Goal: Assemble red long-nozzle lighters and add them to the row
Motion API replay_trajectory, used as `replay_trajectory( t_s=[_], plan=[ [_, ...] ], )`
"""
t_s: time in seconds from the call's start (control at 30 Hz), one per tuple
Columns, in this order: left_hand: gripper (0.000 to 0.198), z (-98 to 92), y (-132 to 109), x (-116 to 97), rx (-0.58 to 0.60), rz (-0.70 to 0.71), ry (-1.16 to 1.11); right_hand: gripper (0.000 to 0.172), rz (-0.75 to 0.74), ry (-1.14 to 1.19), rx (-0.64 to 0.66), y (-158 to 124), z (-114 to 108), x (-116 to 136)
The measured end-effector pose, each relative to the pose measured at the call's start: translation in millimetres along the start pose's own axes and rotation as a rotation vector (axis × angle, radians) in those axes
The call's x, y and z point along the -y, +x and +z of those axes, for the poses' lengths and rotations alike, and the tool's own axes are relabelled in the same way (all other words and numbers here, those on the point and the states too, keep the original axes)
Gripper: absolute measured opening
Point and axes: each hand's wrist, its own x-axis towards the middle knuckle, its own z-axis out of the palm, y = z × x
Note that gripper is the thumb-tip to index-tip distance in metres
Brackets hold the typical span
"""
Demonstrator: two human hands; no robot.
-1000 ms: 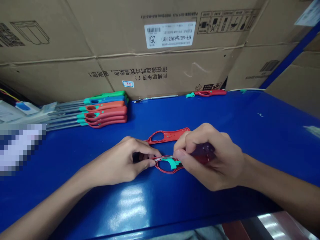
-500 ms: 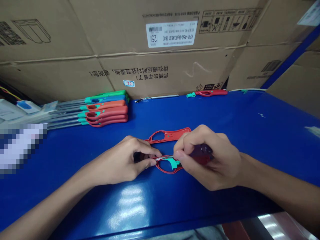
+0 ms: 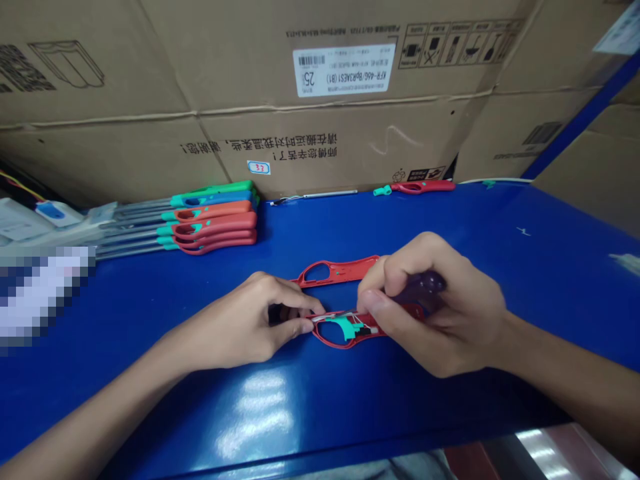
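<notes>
Shifts the dark-handled tool [image 3: 425, 285] rightward, gripped in the right hand [image 3: 453, 320], baring more white wires [image 3: 357, 321] for access in the near red shell [image 3: 344, 346], between both hands; pinches its left end with the left hand [image 3: 263, 319]

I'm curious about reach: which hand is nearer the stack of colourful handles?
Left. The left hand is in front of the stack of colourful handles and slightly right; the right hand, around a dark tool, is much farther right.

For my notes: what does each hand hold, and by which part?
Right hand: a tool, by its handle. Left hand: the lower red shell, beside its loop.
</notes>
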Motion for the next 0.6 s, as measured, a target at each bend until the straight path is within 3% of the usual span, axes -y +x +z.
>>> replay_trajectory(
  t_s=[0.3,0.6],
  plan=[
    [0.020,1.2,-0.1,1.3,-0.013,0.015,0.014,0.022,-0.036,-0.152,0.009,-2.1,2.5,2.9],
    [0.020,0.9,-0.4,1.3,-0.008,0.025,0.001,0.021,-0.094,-0.104,0.032,-5.2,4.7,-1.9]
  ],
)
